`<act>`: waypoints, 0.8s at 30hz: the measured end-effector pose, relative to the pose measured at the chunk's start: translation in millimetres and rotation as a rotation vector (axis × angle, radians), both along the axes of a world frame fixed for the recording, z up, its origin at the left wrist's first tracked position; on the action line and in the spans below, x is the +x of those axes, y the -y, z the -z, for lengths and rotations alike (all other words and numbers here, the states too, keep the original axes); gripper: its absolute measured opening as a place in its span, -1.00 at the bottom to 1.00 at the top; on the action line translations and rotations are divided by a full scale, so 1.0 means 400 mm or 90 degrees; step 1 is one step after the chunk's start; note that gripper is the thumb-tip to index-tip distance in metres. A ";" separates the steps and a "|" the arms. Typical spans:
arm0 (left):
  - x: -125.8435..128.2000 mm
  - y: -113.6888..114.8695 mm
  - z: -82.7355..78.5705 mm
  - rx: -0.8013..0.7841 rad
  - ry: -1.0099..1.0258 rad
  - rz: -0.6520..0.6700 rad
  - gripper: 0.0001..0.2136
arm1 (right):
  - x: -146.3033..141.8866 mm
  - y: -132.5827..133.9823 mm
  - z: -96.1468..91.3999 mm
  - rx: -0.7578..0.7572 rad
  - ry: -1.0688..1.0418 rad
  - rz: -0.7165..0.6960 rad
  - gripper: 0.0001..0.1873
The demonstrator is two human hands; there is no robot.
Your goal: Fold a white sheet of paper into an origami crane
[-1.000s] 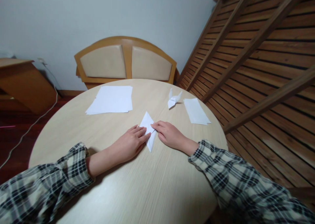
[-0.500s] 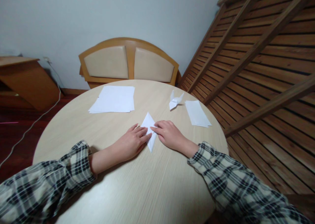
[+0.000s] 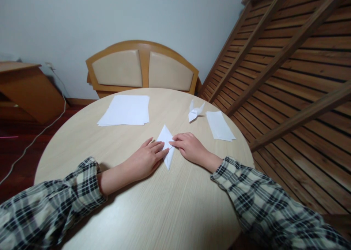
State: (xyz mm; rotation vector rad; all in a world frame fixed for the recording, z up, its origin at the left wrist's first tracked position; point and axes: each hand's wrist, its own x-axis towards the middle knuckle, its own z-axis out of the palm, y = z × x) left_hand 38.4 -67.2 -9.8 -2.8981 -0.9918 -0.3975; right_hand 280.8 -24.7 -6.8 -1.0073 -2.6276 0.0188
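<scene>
A white sheet of paper folded into a narrow diamond (image 3: 166,134) lies flat on the table, its points toward and away from me. My left hand (image 3: 146,156) rests on its left side, fingers stretched out and lying flat, so it is open. At the right corner is my right hand (image 3: 190,147), its index fingertip on the paper and its thumb close by at the edge. The other fingers of that hand are curled in, and it looks closed on the corner. Part of the diamond's middle is hidden under my fingers.
The round wooden table (image 3: 137,213) holds a stack of white paper (image 3: 126,109) at the back left. A folded paper crane (image 3: 194,112) stands at the back right, beside several paper strips (image 3: 220,125). Beyond are a padded headboard (image 3: 144,67) and a slatted wooden panel (image 3: 287,96).
My right hand has shifted very slightly, its index fingertip drawing a little to the right across the diamond. My left hand and the folded paper look the same.
</scene>
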 end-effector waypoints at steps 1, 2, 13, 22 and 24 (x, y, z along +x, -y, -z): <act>0.000 0.000 -0.001 -0.001 0.003 0.000 -0.63 | -0.003 0.003 -0.004 0.005 0.009 -0.002 -0.66; 0.000 0.000 -0.001 -0.003 0.008 -0.001 -0.64 | -0.005 0.005 -0.008 0.006 0.015 -0.002 -0.68; -0.003 -0.003 0.002 -0.005 0.001 -0.005 -0.62 | 0.025 -0.004 0.015 -0.064 -0.134 0.034 -0.39; -0.003 -0.001 -0.001 -0.005 -0.007 -0.005 -0.63 | 0.017 -0.008 0.010 -0.030 -0.067 -0.018 -0.59; -0.003 -0.001 -0.001 -0.001 -0.009 -0.005 -0.63 | 0.017 -0.007 0.006 -0.022 -0.049 -0.012 -0.62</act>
